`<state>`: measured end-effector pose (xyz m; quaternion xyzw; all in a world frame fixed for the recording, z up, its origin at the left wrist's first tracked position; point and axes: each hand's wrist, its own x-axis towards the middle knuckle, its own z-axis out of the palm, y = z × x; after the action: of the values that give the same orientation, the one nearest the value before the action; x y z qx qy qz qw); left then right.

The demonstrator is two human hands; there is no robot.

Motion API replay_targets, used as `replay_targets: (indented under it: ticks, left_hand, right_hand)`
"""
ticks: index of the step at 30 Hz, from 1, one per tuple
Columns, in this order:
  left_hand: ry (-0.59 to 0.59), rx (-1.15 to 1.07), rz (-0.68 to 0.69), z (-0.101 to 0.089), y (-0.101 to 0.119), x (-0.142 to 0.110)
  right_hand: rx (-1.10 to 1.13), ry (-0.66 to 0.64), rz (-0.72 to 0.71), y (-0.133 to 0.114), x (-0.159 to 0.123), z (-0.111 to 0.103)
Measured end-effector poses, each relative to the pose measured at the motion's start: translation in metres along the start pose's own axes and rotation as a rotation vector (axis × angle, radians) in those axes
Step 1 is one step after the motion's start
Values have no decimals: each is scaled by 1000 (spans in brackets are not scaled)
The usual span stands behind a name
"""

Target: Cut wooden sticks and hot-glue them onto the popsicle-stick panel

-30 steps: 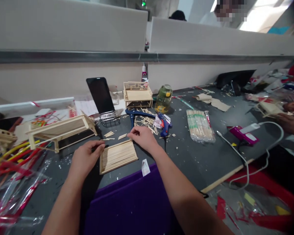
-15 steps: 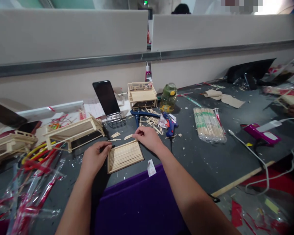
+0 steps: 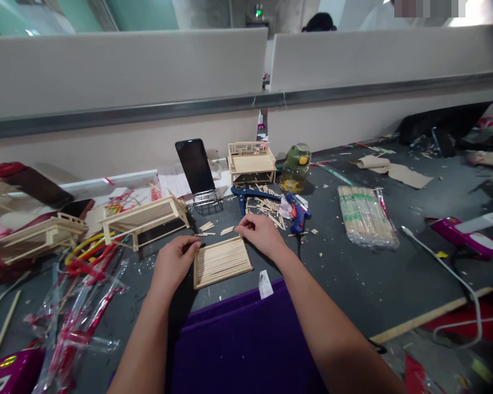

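Observation:
A small rectangular panel of pale wooden sticks [image 3: 222, 264] with a raised rim lies on the dark table in front of me. My left hand [image 3: 176, 261] pinches at its far left corner, thumb and forefinger together. At the far right corner, my right hand [image 3: 259, 234] is closed in a pinch as well. The fingers hide whether a separate thin stick is between them along the far rim. Just beyond the panel lie a few short stick pieces [image 3: 207, 225]. A blue glue gun [image 3: 299, 213] and a blue-handled cutter [image 3: 254, 192] rest behind my right hand.
Stick-built miniature furniture stands at the back [image 3: 252, 163] and left [image 3: 145, 219]. A phone [image 3: 196, 167] leans in a wire stand beside a green bottle [image 3: 296, 168]. Bagged sticks [image 3: 366, 216] lie right, plastic wrappers [image 3: 80, 323] left. A purple cloth [image 3: 246, 345] covers the near edge.
The view has shifted left, so everything appears further right and slightly lower. Both hands keep their places at the panel's far corners.

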<state>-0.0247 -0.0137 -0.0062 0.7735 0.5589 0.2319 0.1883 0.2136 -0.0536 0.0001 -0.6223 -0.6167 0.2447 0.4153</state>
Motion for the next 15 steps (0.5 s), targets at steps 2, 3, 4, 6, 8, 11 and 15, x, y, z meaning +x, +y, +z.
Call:
replay_targets:
  ticks: [2, 3, 4, 6, 8, 11, 15]
  left_hand:
    - [2, -1, 3, 0, 0, 0]
    - [3, -2, 5, 1, 0, 0]
    - [5, -3, 8, 1, -1, 0]
    - [4, -2, 11, 1, -1, 0]
    - [1, 2, 10, 2, -2, 0]
    - [1, 4, 10, 2, -2, 1]
    - [-6, 3, 9, 1, 0, 0]
  right_hand:
    - [2, -3, 2, 0, 0, 0]
    - [3, -3, 1, 0, 0, 0]
    - [4, -1, 0, 0, 0, 0]
    - [4, -1, 0, 0, 0, 0]
    - [2, -1, 3, 0, 0, 0]
    - [5, -1, -3, 1, 1, 1]
    - [15, 16, -29, 4, 1, 2]
